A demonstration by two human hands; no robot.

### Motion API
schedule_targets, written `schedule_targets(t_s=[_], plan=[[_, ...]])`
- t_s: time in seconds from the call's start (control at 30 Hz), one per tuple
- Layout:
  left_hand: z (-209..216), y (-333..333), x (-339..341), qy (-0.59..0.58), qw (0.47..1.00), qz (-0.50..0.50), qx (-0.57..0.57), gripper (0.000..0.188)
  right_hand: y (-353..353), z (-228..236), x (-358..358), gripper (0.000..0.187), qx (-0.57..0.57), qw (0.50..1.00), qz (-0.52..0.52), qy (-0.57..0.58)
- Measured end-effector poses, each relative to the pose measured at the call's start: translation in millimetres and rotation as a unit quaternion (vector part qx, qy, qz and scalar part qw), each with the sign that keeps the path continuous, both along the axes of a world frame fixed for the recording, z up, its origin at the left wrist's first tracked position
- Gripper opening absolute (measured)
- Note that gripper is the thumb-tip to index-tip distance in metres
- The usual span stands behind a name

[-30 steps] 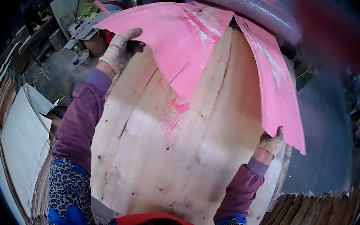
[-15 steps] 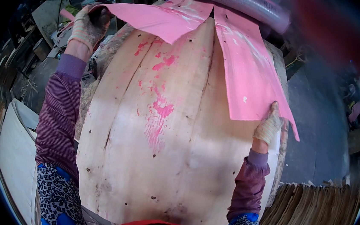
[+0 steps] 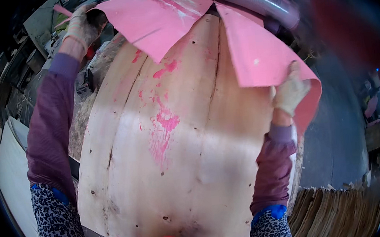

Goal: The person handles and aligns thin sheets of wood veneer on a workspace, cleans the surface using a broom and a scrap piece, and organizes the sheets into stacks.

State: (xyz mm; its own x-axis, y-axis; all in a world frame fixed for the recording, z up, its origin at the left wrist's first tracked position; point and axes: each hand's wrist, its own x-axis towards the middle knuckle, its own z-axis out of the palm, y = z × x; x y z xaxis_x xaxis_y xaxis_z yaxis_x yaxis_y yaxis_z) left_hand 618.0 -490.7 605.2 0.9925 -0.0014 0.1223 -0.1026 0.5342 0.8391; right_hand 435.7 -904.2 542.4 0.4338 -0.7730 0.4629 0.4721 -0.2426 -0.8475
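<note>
Two pieces of pink-coated veneer hang from a long roller (image 3: pixel 256 0) at the far side. My gloved left hand (image 3: pixel 82 29) grips the outer corner of the left veneer piece (image 3: pixel 150 22), holding it raised with its inner corner drooping. On the other side my gloved right hand (image 3: pixel 291 92) is closed on the near edge of the right veneer piece (image 3: pixel 257 56), whose outer side curls downward. Beneath both lies a broad pale wood sheet (image 3: pixel 189 163) with dark knots, long cracks and smeared pink patches.
A tall stack of thin wood sheets (image 3: pixel 338 209) stands at the lower right. Pale boards (image 3: pixel 13 165) lean at the left. Dark floor (image 3: pixel 336 142) shows to the right, and a blurred red shape (image 3: pixel 349 32) sits at the upper right.
My right hand has lifted and pushed the right veneer's near edge farther away, and its outer side now curls. My left hand has shifted slightly left with its piece.
</note>
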Motion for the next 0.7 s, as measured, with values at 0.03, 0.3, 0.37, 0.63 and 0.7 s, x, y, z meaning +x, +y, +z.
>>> schedule_targets(t_s=[0.03,0.3,0.37,0.63,0.7], plan=[[-10,4,18,-0.009,0.999,-0.016,-0.028,0.024,-10,9,7,0.028,-0.007,1.0,0.016,0.005],[-80,-16,57,0.091,0.991,0.031,0.095,0.04,-4,34,173,0.061,-0.586,0.727,-0.034,0.357],[-148,-26,-14,-0.05,0.928,0.02,0.368,0.057,1,57,215,0.068,-0.482,0.747,0.121,0.442],[-247,-53,-122,-0.142,0.557,-0.031,0.818,0.072,56,-198,153,0.083,-0.592,0.692,0.129,0.393],[-255,-45,-110,-0.171,0.575,0.034,0.799,0.077,50,-203,155,0.084,-0.625,0.669,0.096,0.389]])
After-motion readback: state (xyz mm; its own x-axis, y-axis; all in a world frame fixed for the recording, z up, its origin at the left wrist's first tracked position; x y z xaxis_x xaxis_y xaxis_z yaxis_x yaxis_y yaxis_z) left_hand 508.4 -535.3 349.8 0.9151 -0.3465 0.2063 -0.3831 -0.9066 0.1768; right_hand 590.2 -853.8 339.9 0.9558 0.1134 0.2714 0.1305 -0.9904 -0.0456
